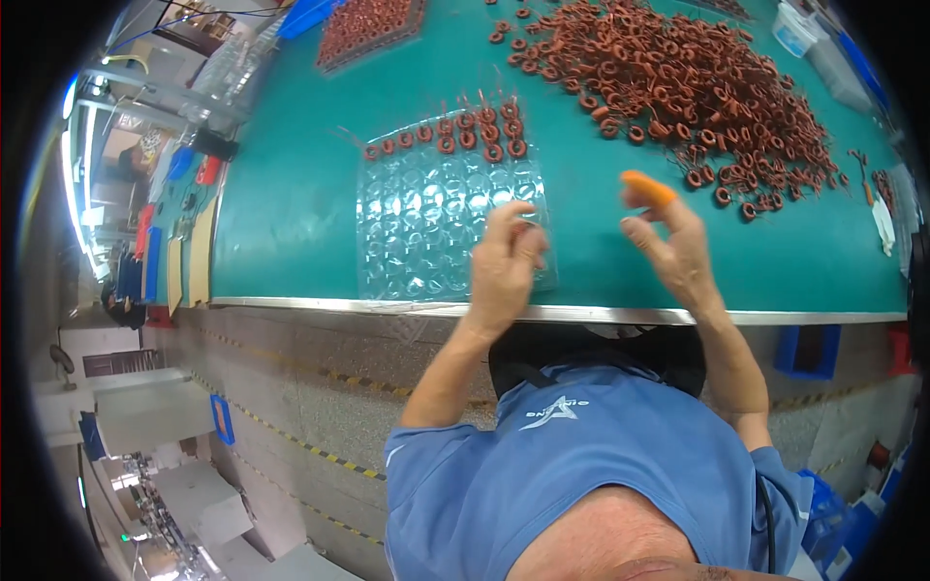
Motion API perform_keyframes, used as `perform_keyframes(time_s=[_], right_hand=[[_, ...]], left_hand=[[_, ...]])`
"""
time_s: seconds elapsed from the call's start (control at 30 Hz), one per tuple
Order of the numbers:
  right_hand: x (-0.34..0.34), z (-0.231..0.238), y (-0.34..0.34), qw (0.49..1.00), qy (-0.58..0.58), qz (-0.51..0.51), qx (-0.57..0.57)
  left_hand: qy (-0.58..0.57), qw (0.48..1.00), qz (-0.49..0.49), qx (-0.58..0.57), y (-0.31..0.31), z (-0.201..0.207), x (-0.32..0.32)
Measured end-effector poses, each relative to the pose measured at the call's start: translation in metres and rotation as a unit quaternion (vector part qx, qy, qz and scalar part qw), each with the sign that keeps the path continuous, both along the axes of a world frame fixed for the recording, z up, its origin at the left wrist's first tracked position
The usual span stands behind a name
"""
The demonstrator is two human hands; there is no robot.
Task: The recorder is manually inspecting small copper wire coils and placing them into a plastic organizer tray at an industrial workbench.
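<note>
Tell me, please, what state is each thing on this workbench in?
Clear plastic tray with round pockets: partly filled, rings seen toward its far side.
Loose copper-coloured wire-wound rings: heaped.
Copper-coloured block of packed pieces at the far left: tightly grouped.
Bare left hand: fingers curled, seemingly around a ring; blurred.
Bare right hand: thumb and forefinger apart.
Orange finger cover: worn on the right forefinger.

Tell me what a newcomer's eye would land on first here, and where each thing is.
The big heap of copper-coloured wire rings over the far right of the green tabletop stands out most. Next comes the bright orange finger cover on the person's right hand, on the near side of that heap. Left of centre lies a clear plastic tray with rings along its far edge.
</note>
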State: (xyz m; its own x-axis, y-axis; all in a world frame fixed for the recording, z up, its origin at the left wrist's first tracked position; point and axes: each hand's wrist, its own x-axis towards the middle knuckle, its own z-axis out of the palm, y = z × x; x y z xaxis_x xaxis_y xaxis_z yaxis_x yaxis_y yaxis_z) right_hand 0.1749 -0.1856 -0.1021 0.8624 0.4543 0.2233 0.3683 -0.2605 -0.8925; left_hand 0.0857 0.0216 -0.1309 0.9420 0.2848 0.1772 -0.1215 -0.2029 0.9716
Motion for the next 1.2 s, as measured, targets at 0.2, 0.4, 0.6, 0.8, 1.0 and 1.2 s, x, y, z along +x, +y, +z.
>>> perform_keyframes(time_s=[0.2, 0.4, 0.6, 0.8, 1.0, 1.2], right_hand=[[0.063, -0.054, -0.08, 0.867, -0.309, -0.15, -0.36], [0.074, -0.061, -0.088, 0.851, -0.363, -0.112, -0.362], [0.088, -0.056, -0.084, 0.866, -0.36, -0.128, -0.324], [0.092, -0.058, -0.092, 0.902, -0.337, -0.1, -0.253], [0.088, -0.062, -0.094, 0.922, -0.333, -0.123, -0.155], [0.079, -0.045, -0.079, 0.915, -0.366, -0.151, -0.079]], left_hand=[[-0.027, 0.994, 0.1, 0.025, 0.119, -0.008, 0.035], [-0.05, 0.976, 0.15, 0.149, 0.135, -0.017, 0.077], [-0.042, 0.949, 0.102, 0.296, 0.124, -0.033, 0.104], [-0.048, 0.933, 0.087, 0.345, 0.122, -0.027, 0.1], [-0.097, 0.907, 0.118, 0.392, 0.116, -0.02, 0.077], [-0.185, 0.8, 0.196, 0.536, 0.215, 0.096, 0.146]])
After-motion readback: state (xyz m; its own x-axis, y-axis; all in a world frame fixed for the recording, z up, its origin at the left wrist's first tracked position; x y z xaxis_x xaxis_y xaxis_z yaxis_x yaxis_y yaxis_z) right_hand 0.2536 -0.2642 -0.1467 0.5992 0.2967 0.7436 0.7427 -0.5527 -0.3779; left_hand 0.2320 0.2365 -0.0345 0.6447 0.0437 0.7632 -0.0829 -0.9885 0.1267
